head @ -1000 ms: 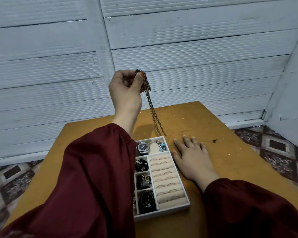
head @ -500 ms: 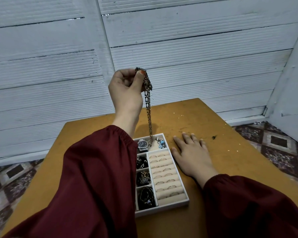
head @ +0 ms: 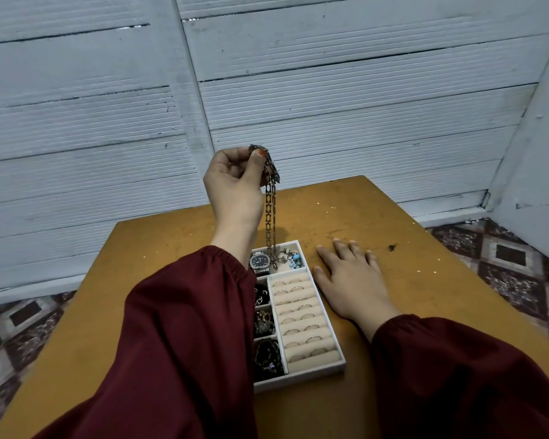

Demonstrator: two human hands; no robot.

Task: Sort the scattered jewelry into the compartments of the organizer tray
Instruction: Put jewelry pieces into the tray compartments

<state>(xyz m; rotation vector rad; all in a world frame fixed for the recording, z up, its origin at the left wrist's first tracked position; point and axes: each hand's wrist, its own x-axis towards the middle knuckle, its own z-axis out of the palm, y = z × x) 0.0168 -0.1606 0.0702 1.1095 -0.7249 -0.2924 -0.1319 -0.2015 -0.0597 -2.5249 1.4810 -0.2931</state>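
Nearest my view, two dark red sleeves (head: 178,343) fill the bottom, and between them sits the white tray (head: 298,380) on the table (head: 393,223). The tray's right side is a column of beige rolls (head: 301,356) with thin rings (head: 313,339) tucked between them. Its left side shows three dark compartments: the nearest holds dark bangles (head: 268,356), and the two beyond it hold small tangled pieces (head: 263,321) that I cannot make out. The left sleeve covers the tray's left edge. Across the far end runs one pale compartment with a watch (head: 260,261) at its left and blue beads (head: 294,258) at its right. The right hand (head: 352,277) lies flat on the table just right of the tray, palm down, fingers straight and slightly spread, holding nothing. I cannot tell whether its thumb touches the tray wall. The left hand (head: 235,185) is raised above the tray's far end, fingers curled, pinching the top of a chain (head: 271,210) between thumb and fingertips. The chain hangs straight down, and its lower end reaches the far compartment, between the watch and the beads. Past the table stands a white ribbed wall (head: 330,90), with patterned floor tiles (head: 504,255) at either side.
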